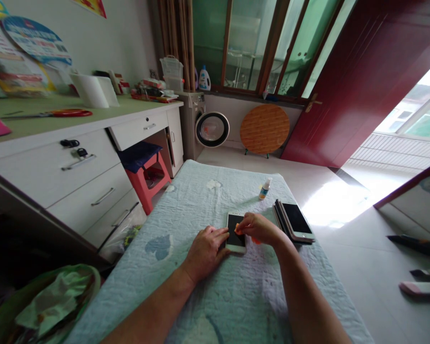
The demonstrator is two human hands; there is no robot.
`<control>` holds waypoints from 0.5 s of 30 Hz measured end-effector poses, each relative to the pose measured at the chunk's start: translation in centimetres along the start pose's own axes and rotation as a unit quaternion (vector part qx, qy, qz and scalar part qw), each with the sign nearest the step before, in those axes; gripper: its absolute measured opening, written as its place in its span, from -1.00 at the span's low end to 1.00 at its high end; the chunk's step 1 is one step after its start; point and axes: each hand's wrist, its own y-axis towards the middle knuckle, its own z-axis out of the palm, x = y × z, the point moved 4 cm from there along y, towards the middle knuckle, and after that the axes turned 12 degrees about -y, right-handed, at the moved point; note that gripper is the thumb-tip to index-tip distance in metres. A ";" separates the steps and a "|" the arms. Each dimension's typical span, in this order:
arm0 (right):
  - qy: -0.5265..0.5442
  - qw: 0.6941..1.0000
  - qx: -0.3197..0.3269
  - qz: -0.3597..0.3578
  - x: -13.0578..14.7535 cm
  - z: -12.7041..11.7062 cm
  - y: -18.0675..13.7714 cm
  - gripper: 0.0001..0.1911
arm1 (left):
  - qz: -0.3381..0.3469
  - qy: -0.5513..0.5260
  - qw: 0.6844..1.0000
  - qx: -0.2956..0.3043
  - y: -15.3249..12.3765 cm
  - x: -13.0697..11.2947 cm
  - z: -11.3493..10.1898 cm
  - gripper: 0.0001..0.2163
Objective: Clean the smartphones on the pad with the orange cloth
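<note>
- The work in hand looks like wiping the phone [237, 242], and it seems to be under way: the orange cloth [238, 229] is on the screen.
- Whether any part of the screen has been wiped clean cannot be told; the glass is dark and partly hidden by fingers.
- Beside it stands a stack [297, 221] of what look like phones, the top one face up with a dark screen. Nothing shows whether these are done or left.
- The bottle [264, 189] stands upright beyond the stack, with neither hand on it; whether any of its contents has been used cannot be told.
- The phone lies flat, screen up, on the cover [196, 205], between the two hands and touched from both sides.
- The left hand [205, 248] is at the phone's left edge, fingers extended and a little spread, thumb apart near the lower corner; it seems to steady the phone.
- The right hand [259, 228] comes over the right edge, fingertips drawn together, pinching the cloth against the screen. More orange shows beneath this hand.
</note>
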 end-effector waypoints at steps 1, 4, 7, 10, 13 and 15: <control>-0.019 0.998 -0.045 0.026 -0.5 -0.2 0.2 -0.82 | 0.001 -0.004 1.000 0.001 0.0 0.0 0.0 -0.63; -0.051 0.985 -0.141 0.087 -1.6 -0.3 0.6 -0.76 | -0.005 -0.011 1.000 0.003 0.1 -0.1 -0.1 -0.64; -0.051 0.981 -0.159 0.102 -2.0 -0.2 0.7 -0.76 | -0.009 -0.012 1.000 0.002 0.1 -0.1 0.0 -0.64; -0.016 0.988 -0.129 0.083 -1.7 -0.1 0.6 -0.79 | -0.013 -0.007 1.000 0.001 0.1 0.0 0.0 -0.64; 0.054 0.997 -0.043 0.038 -1.0 0.2 0.0 -0.82 | -0.012 0.002 1.000 0.003 0.1 0.2 0.1 -0.61; 0.077 0.997 0.028 -0.005 -0.2 0.4 -0.6 -0.84 | -0.009 0.008 1.000 0.004 0.0 0.3 0.3 -0.60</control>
